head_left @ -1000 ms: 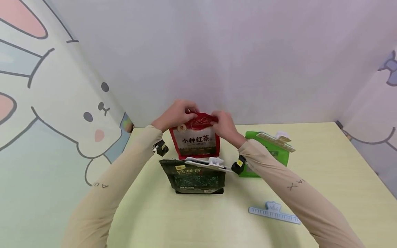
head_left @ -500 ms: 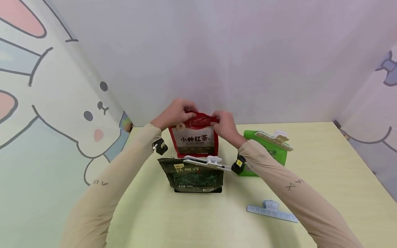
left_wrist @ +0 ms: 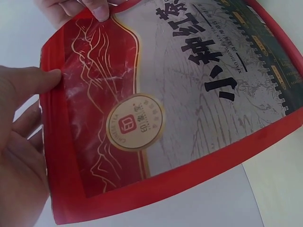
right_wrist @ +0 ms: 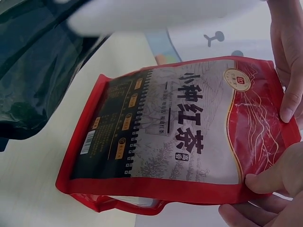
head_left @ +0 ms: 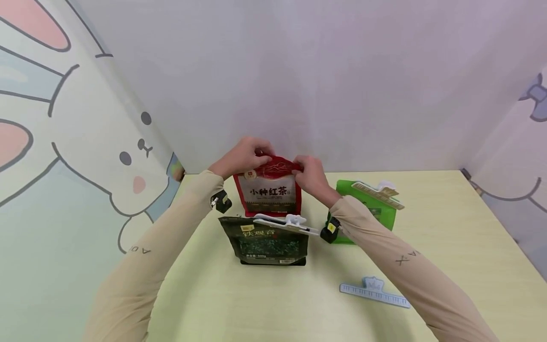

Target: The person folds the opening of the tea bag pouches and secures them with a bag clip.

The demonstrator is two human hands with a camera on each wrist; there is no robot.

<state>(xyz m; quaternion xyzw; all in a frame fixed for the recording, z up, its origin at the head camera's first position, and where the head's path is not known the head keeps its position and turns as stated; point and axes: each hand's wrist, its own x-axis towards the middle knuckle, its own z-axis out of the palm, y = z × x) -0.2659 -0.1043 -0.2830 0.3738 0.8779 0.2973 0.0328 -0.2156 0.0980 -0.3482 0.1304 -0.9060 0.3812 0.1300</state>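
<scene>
The left hand [head_left: 245, 154] and the right hand [head_left: 312, 175] are staying apart from each other, each pinching the top edge of the red bag [head_left: 270, 192]. In both wrist views each thumb is pressing on the front face, with fingers curling behind it. The red bag is standing upright toward the back of the desk [head_left: 265, 304], near the pale wall [head_left: 342, 71], and its printed front is facing the person. Its top is rising to a slight hump between the hands.

In front of it the black bag [head_left: 269, 247] is standing, with a white clip [head_left: 295, 220] gripping its top and reaching past its right side. To the right, a green bag [head_left: 386, 216] is standing with a tan clip [head_left: 378, 194] slanting across its top, and the right sleeve [head_left: 406, 270] is covering part of it. A blue clip [head_left: 374, 294] is lying on the desk, nearer the person and just beside that sleeve. The left sleeve [head_left: 132, 280] is extending along the left side of the desk. A cartoon rabbit [head_left: 98, 128] is covering the left wall.
</scene>
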